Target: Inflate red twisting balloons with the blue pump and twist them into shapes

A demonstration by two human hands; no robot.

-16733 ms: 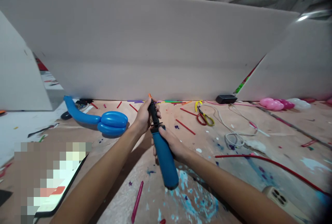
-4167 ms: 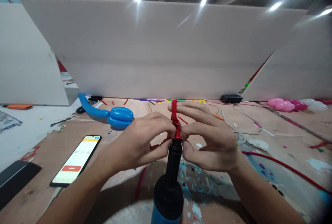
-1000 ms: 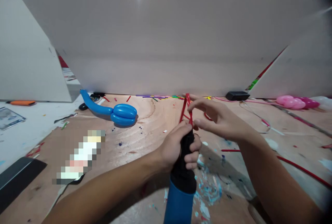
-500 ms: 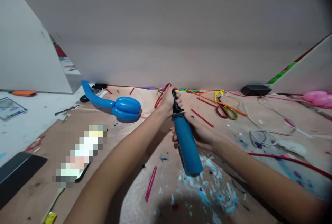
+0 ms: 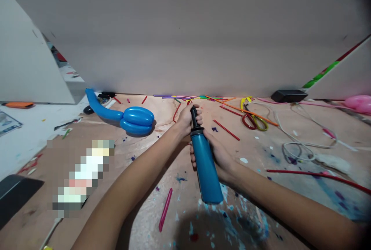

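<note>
A blue balloon pump (image 5: 206, 169) with a black nozzle end lies slanted between my two hands, above the paper-covered table. My left hand (image 5: 187, 119) is closed around the black nozzle end. A bit of red balloon (image 5: 189, 102) shows at the top of that hand; how it sits on the nozzle is hidden by the fingers. My right hand (image 5: 222, 155) wraps the blue barrel from below and the right side, fingertips showing on its left. To the left rests an inflated blue balloon (image 5: 138, 120), twisted into a rounded bunch with a long tail.
Scissors (image 5: 255, 119) lie right of centre among thin uninflated balloons (image 5: 226, 129). A white cable (image 5: 298, 145) coils at the right, near a black box (image 5: 289, 96). At the left are a pixelated phone (image 5: 84, 172) and a dark slab (image 5: 19, 199). A magenta balloon (image 5: 165, 209) lies in front.
The pump and both hands have come slightly nearer to me, and the nozzle sits lower in view. The red balloon loop above my left hand has dropped and shows less. My view has shifted slightly.
</note>
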